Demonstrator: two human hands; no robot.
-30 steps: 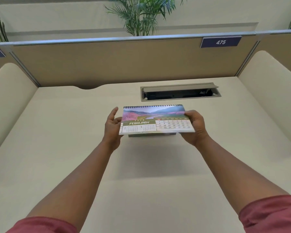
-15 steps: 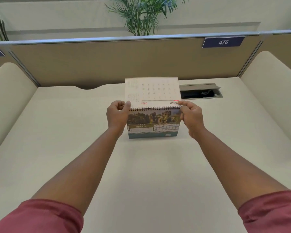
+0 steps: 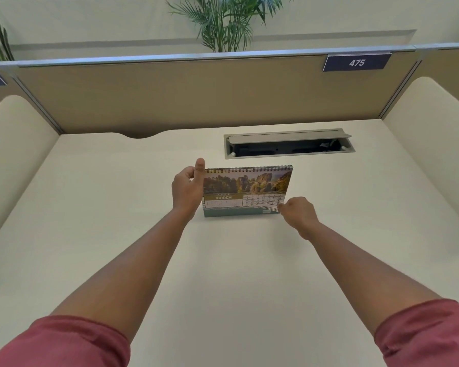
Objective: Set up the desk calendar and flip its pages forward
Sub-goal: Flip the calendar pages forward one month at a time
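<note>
A spiral-bound desk calendar (image 3: 245,190) stands upright in the middle of the cream desk (image 3: 117,234), showing the MARCH page with a rocky landscape photo. My left hand (image 3: 187,188) grips its upper left edge near the spiral, thumb raised. My right hand (image 3: 297,211) pinches the lower right corner of the MARCH page between thumb and fingers.
An open grey cable tray (image 3: 289,145) is sunk into the desk just behind the calendar. A tan partition (image 3: 196,94) with a blue "475" plate (image 3: 357,62) closes the back, and cream side panels flank both sides. Plants stand beyond the partition.
The February page went up and over the spiral to the back, leaving MARCH in front. My right hand dropped from the top right edge to the page's lower right corner.
</note>
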